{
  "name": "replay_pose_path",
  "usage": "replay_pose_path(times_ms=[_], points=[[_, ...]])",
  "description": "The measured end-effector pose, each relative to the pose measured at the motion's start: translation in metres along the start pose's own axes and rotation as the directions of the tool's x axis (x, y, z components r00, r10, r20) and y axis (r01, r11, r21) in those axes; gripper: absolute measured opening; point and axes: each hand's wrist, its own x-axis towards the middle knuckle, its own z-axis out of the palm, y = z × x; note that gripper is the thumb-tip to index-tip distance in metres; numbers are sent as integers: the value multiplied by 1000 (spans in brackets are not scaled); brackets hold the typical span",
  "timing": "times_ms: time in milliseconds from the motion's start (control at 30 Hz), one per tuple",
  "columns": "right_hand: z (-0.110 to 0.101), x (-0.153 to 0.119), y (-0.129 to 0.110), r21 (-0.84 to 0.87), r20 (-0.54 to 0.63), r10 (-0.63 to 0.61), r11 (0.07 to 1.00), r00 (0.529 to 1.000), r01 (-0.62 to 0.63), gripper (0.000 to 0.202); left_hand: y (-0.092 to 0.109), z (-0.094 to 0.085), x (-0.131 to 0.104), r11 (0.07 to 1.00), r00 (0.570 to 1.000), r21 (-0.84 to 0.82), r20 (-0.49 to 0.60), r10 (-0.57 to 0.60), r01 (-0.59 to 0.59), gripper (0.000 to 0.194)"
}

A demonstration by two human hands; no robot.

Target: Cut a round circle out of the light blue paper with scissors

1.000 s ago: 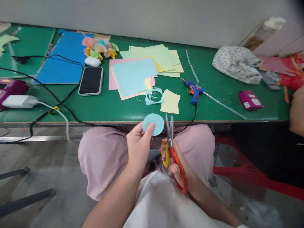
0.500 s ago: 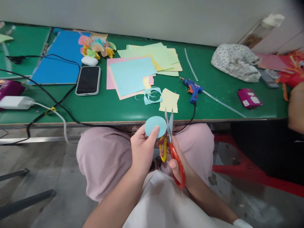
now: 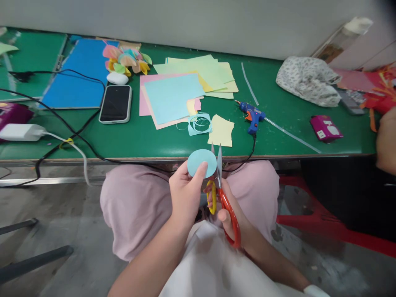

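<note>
Between the thumb and fingers of my left hand (image 3: 186,189) is a round light-blue paper disc (image 3: 198,161), held above my lap by the table edge. My right hand (image 3: 230,210) grips a pair of scissors (image 3: 229,208) with one red and one yellow handle loop, thumb in the red one. Their blades are parted and point away from me, at the disc's right edge; whether they touch the paper I cannot tell. Just beyond, on the table, lie a cut light-blue paper scrap with thin curled strips (image 3: 199,124) and a cream paper piece (image 3: 221,131).
On the green table (image 3: 148,144) are stacked coloured sheets (image 3: 173,97), a blue glue gun (image 3: 252,115) with its cord, a phone (image 3: 115,104), paper petals (image 3: 125,59), a purple box (image 3: 326,128) and a patterned cloth pouch (image 3: 305,80). Cables cross the left side. Another person's arm (image 3: 386,140) shows at right.
The disc has shifted very slightly left and up in my left hand. The scissors have moved a little left, with the near blade swung behind the disc's edge.
</note>
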Motion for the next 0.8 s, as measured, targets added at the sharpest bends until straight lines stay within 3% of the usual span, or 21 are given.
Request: replay_pose_path(times_ms=[167, 600, 800], points=[[1, -1, 3, 17, -23, -2, 1000, 1000, 2, 111, -2, -1, 1, 1000, 1000, -10, 13, 5, -5, 28], [2, -1, 5, -1, -16, -33, 999, 999, 33, 91, -8, -5, 3, 1000, 998, -18, 69, -11, 12, 25], [-1, 1, 10, 5, -23, -39, 999, 999, 39, 93, -9, -5, 5, 1000, 998, 1, 54, 25, -25, 24]])
